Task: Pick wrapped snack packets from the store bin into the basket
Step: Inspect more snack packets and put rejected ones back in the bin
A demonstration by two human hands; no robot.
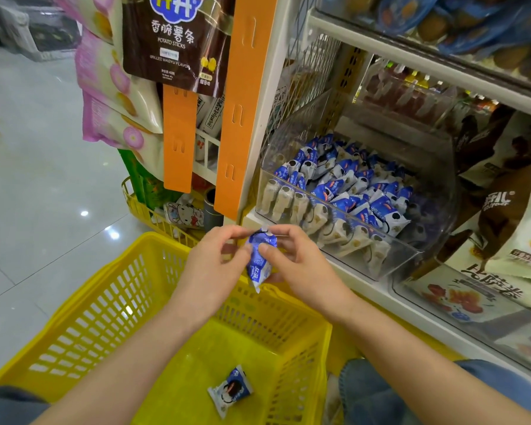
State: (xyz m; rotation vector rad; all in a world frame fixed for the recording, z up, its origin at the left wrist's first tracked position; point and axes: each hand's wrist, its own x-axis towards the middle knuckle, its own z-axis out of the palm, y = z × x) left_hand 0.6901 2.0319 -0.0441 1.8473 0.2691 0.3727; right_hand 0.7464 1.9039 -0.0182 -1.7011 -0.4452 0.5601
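Both hands meet over the yellow basket [111, 302], sharing one blue-and-white wrapped snack packet [259, 259] that hangs upright just above the basket's far rim. The left hand [215, 262] has its fingers curled in, with thumb and forefinger pinching the packet's upper left edge. The right hand [298, 265] presses its thumb on the packet's middle and closes its forefinger on the crimped top. White characters run down the wrapper, too small to read. A second packet [230, 391] of the same blue and white, with a dark round cookie pictured on it, lies flat on the basket's floor. To the right, on the shelf, a clear plastic bin [396, 262] holds a heap of matching packets [350, 191]. Above the basket hangs a brown bag [175, 35] printed "香脆薯条", "POTATO STICKS" and "GRILLED WAGYU FLAVOR", beside an orange slotted strip [242, 102]. A small Hello Kitty pouch [184, 211] sits in a yellow wire rack just behind the basket.
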